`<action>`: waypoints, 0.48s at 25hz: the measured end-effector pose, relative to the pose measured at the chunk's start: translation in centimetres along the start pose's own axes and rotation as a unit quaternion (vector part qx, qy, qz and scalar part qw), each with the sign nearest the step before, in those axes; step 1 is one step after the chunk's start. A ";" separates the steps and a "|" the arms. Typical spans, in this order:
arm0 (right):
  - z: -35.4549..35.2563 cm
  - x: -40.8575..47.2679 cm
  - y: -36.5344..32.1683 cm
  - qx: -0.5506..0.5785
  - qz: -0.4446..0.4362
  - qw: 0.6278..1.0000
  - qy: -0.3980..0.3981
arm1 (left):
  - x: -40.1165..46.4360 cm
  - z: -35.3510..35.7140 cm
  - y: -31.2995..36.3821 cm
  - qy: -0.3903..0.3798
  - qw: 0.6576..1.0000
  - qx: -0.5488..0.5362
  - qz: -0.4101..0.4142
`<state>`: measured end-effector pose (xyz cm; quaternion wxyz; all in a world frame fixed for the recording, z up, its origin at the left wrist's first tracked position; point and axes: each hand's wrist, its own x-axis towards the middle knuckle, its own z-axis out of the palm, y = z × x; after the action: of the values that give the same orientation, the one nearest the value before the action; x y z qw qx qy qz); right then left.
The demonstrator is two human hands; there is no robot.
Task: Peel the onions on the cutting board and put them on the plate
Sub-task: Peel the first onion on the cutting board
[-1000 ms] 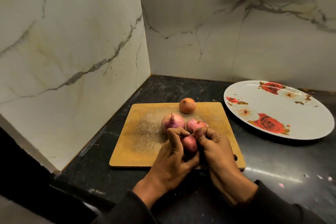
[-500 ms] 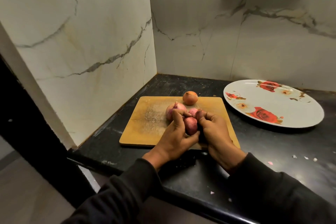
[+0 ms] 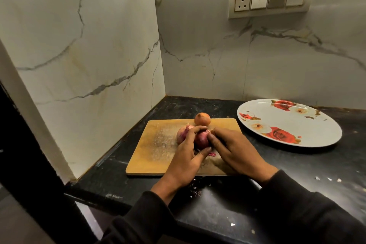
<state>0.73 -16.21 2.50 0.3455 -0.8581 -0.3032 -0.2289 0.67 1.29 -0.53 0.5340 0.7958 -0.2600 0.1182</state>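
A dark red onion (image 3: 201,139) is held over the wooden cutting board (image 3: 158,148) between both hands. My left hand (image 3: 185,161) grips it from the left, fingers curled over its top and thumb under it. My right hand (image 3: 235,149) pinches its right side with the fingertips. A pinkish onion (image 3: 181,133) with a loose skin tip lies just behind my left fingers, and an orange-brown onion (image 3: 202,119) sits at the board's far edge. A scrap of red peel (image 3: 212,154) lies on the board below the held onion. The floral plate (image 3: 309,125) is bare.
The board lies in a corner of the black counter (image 3: 297,174), with marble walls to the left and behind. The plate stands to the right of the board. Small peel flakes (image 3: 196,188) dot the counter near its front edge. A switch panel (image 3: 269,2) is on the back wall.
The camera has pulled back and tilted up. Both hands keep hold of the red onion; a scrap of peel now lies on the board below it.
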 end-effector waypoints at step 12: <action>1.0 -0.1 0.3 0.083 0.013 0.996 0.041 | 0.1 0.2 0.1 -0.010 0.998 -0.053 -0.028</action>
<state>1.01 -15.68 1.64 0.4303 -0.8204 -0.2955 -0.2334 0.67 1.12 -0.52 0.5761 0.7744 -0.2488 0.0807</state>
